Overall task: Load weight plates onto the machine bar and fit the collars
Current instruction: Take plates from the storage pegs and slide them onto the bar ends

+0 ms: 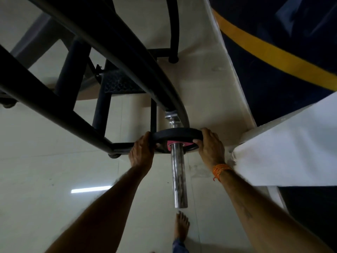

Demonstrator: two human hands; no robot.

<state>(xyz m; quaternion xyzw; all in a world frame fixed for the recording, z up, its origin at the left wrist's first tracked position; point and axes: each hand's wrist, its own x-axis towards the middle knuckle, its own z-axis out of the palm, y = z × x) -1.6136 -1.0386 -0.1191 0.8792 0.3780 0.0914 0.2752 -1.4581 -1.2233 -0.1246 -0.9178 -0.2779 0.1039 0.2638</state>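
A black weight plate with a pink centre ring is threaded on the chrome machine bar, which points toward me. My left hand grips the plate's left rim. On the plate's right rim sits my right hand, fingers curled over the edge, an orange thread band at its wrist. The plate is partway along the bar, short of the silver stop at the bar's root. No collar is in view.
The black steel machine frame runs across the upper left, with a curved tube just behind the plate. A dark wall with a yellow stripe and a white ledge crowd the right. My bare foot stands on the glossy tile floor below the bar's tip.
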